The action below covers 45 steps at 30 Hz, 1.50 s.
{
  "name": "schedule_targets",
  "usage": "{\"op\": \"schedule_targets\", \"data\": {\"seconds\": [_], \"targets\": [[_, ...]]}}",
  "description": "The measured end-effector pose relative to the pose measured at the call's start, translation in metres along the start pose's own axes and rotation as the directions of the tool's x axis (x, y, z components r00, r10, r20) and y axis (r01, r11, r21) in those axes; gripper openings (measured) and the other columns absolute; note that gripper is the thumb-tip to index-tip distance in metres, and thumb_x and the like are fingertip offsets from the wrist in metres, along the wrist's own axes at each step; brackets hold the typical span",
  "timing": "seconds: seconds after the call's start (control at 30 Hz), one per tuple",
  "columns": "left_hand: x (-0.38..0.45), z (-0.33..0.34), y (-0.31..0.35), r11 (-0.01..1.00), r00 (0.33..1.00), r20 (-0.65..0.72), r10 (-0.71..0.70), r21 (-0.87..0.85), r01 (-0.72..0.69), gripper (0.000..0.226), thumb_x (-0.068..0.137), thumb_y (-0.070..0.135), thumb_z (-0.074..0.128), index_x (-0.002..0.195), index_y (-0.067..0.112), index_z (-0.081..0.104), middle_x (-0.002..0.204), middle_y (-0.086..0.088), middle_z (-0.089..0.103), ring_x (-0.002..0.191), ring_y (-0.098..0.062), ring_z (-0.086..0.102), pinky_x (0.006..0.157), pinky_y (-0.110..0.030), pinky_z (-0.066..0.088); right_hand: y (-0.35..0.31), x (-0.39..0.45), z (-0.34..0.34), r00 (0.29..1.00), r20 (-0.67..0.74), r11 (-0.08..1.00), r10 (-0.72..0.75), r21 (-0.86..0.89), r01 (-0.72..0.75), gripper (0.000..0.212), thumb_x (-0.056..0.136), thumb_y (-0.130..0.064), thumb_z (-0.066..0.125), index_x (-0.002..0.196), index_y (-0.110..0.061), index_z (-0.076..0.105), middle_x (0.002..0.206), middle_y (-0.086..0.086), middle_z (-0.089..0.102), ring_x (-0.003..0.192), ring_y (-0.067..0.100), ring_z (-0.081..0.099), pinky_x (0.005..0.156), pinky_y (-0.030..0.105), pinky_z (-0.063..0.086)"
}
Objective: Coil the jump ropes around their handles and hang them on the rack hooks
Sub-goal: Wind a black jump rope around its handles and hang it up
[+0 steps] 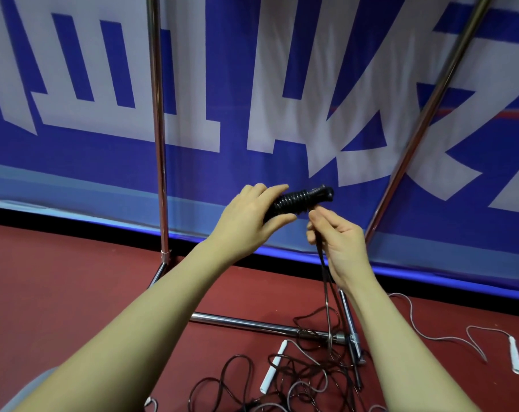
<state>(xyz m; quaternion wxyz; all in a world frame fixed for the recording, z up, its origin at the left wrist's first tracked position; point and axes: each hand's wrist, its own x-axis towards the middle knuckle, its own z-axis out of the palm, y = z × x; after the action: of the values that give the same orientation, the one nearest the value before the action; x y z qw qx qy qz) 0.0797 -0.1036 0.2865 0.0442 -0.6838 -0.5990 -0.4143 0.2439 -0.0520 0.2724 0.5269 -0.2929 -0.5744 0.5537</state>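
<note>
While the left hand [246, 214] grips the black handles [300, 199] with fingers and thumb curled round their near end, the right hand [338, 242] pinches the free black rope [326, 292] just below the bundle, between thumb and curled fingers. The bundle is held in mid-air in front of the blue banner [103, 159], between the two chrome uprights of the rack [160, 144], well above the red floor [74, 278].

Procedure, as judged from this position: keep the handles steady and level in the left hand; feed the rope with light tension from the right; lay each turn tight against the last, without overlap or gaps. Let the slack run up freely from the tangle on the floor, where it may snag on the rack's base bar.

Orientation: the long axis of the handles runs from lower left to upper right, tilted slightly upward, with the free end pointing right toward the banner. Coils already cover the middle section. No hooks are in view. White handles [273, 370] of other ropes lie on the floor.
</note>
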Motion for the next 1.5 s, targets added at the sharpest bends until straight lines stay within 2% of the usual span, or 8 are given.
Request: {"op": "schedule_targets", "data": {"seconds": [0.2, 0.37, 0.6, 0.83, 1.0, 1.13, 1.3, 1.5], "targets": [[-0.001, 0.006, -0.001, 0.914, 0.985, 0.046, -0.165, -0.368, 0.170, 0.018, 0.094, 0.039, 0.056, 0.112, 0.037, 0.056, 0.084, 0.016, 0.065, 0.076, -0.012, 0.059, 0.080, -0.044, 0.051, -0.002, -0.001, -0.003, 0.999, 0.033, 0.993, 0.035, 0.109, -0.039, 0.022, 0.089, 0.004, 0.057, 0.100, -0.012, 0.068, 0.072, 0.004, 0.056, 0.054, 0.013, 0.049, 0.051, 0.022, 0.040], [0.000, 0.008, -0.001, 0.986, 0.987, 0.019, -0.160, 0.040, 0.159, 0.041, 0.101, 0.042, 0.042, 0.141, 0.034, 0.045, 0.111, 0.003, 0.052, 0.091, -0.021, 0.058, 0.077, -0.036, 0.047, 0.000, -0.004, -0.002, 0.994, 0.070, 0.993, 0.090, 0.064, -0.094, 0.021, 0.090, -0.001, 0.058, 0.101, -0.015, 0.068, 0.073, -0.001, 0.058, 0.048, 0.013, 0.048, 0.043, 0.019, 0.032], [-0.003, 0.001, -0.007, 0.982, 0.995, 0.086, -0.046, 0.189, 0.029, 0.074, 0.091, 0.048, 0.056, 0.151, 0.032, 0.017, 0.109, 0.000, 0.045, 0.072, -0.024, 0.053, 0.061, -0.034, 0.045, -0.001, -0.002, -0.003, 0.988, 0.123, 0.995, 0.093, 0.033, -0.097, 0.033, 0.090, 0.008, 0.052, 0.099, -0.019, 0.070, 0.081, 0.009, 0.063, 0.057, 0.011, 0.043, 0.050, 0.019, 0.035], [-0.006, 0.001, -0.004, 0.998, 0.998, 0.035, -0.054, -0.035, 0.056, 0.048, 0.088, 0.049, 0.061, 0.127, 0.048, 0.033, 0.111, 0.004, 0.060, 0.094, -0.018, 0.059, 0.079, -0.034, 0.048, 0.003, -0.001, -0.001, 0.994, 0.103, 0.998, 0.045, -0.048, -0.041, 0.018, 0.092, -0.003, 0.057, 0.097, -0.012, 0.071, 0.072, 0.004, 0.063, 0.056, 0.011, 0.048, 0.045, 0.020, 0.036], [-0.003, 0.005, -0.006, 0.992, 0.999, -0.044, -0.026, 0.121, 0.031, 0.052, 0.090, 0.048, 0.058, 0.139, 0.033, 0.047, 0.117, -0.004, 0.044, 0.089, -0.023, 0.055, 0.063, -0.036, 0.050, 0.002, -0.003, -0.001, 0.991, 0.125, 0.999, 0.038, -0.018, -0.037, 0.021, 0.091, 0.002, 0.056, 0.097, -0.012, 0.071, 0.075, 0.007, 0.054, 0.055, 0.011, 0.042, 0.045, 0.020, 0.034], [-0.003, 0.013, -0.009, 0.958, 0.989, -0.096, 0.111, 0.274, -0.081, 0.058, 0.090, 0.048, 0.040, 0.136, 0.014, 0.054, 0.107, -0.012, 0.058, 0.076, -0.031, 0.057, 0.051, -0.029, 0.038, 0.003, 0.000, 0.001, 0.992, 0.103, 0.997, 0.074, 0.000, -0.074, 0.024, 0.087, 0.007, 0.058, 0.102, -0.010, 0.068, 0.075, 0.009, 0.061, 0.057, 0.012, 0.053, 0.051, 0.023, 0.048], [-0.008, 0.022, 0.000, 0.977, 0.990, 0.029, -0.139, 0.169, 0.133, 0.052, 0.097, 0.047, 0.045, 0.144, 0.023, 0.037, 0.123, -0.001, 0.051, 0.104, -0.024, 0.057, 0.077, -0.036, 0.046, 0.006, 0.004, -0.003, 0.979, 0.079, 0.982, 0.188, 0.012, -0.190, 0.009, 0.087, 0.005, 0.060, 0.086, -0.003, 0.065, 0.068, 0.005, 0.064, 0.051, 0.012, 0.056, 0.052, 0.025, 0.051], [-0.007, 0.020, -0.001, 0.978, 0.965, 0.168, -0.203, -0.007, 0.207, 0.069, 0.080, 0.054, 0.067, 0.135, 0.035, 0.031, 0.107, 0.005, 0.056, 0.091, -0.019, 0.058, 0.077, -0.033, 0.045, 0.014, 0.006, -0.008, 0.971, 0.077, 0.973, 0.228, 0.018, -0.230, 0.006, 0.091, -0.002, 0.058, 0.092, -0.003, 0.063, 0.066, 0.001, 0.053, 0.047, 0.008, 0.042, 0.043, 0.019, 0.033]]}}
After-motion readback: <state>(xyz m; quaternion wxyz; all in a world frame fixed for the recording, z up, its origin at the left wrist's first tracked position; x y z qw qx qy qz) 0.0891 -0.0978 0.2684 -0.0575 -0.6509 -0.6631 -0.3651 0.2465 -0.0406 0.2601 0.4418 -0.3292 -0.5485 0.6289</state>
